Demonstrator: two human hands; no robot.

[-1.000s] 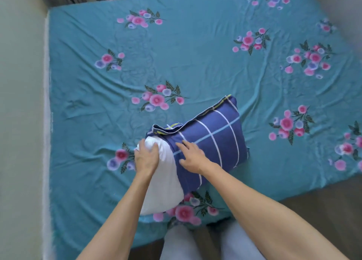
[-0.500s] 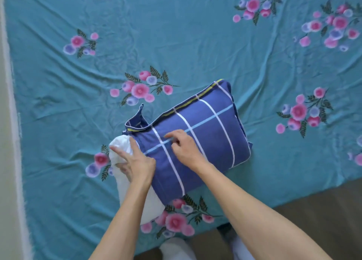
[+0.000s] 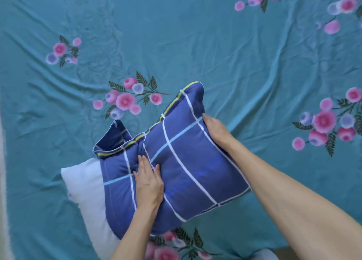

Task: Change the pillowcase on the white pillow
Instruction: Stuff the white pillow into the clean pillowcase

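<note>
Head view: right hand (image 3: pixel 216 129) has shifted to grip the case's (image 3: pixel 186 162) far-right edge, left hand (image 3: pixel 149 181) pressing flat, pillow (image 3: pixel 86 183) partly uncovered.

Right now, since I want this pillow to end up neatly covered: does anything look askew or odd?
Yes. The white pillow sticks out of the blue checked pillowcase at its left end, and a flap of the case's opening stands up, folded back. The left hand presses a dent into the case; the right hand holds its far edge.
</note>
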